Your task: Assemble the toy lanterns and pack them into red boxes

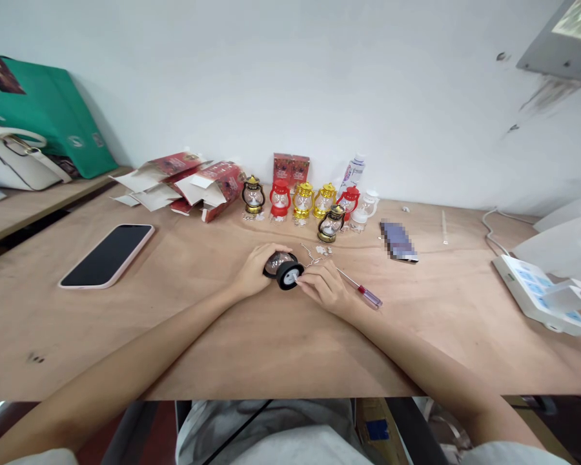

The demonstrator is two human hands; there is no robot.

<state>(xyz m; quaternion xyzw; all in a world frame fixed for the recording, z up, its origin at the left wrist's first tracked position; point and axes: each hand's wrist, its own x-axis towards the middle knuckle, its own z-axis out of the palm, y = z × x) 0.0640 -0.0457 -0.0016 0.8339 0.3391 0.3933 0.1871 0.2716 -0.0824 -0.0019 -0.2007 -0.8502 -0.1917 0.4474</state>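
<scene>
A small black toy lantern (275, 263) lies tilted on its side, its round base (287, 278) turned toward me. My left hand (257, 270) is wrapped around the lantern's body. At the base, the fingers of my right hand (322, 284) pinch a small whitish piece at the pale centre; what exactly it is I cannot make out. Beside my right hand lies a screwdriver (368, 296) with a clear and red handle, its shaft pointing toward the fingers. Tiny loose parts (323, 250) rest just beyond the hand.
Behind stand several finished-looking lanterns (303, 201) in black, red, gold and white. Opened red boxes (213, 184) lie at the back left, a bottle (352, 171) by the wall. A phone (107, 256) is at left, a pixelated item (399, 241) and power strip (537, 290) at right.
</scene>
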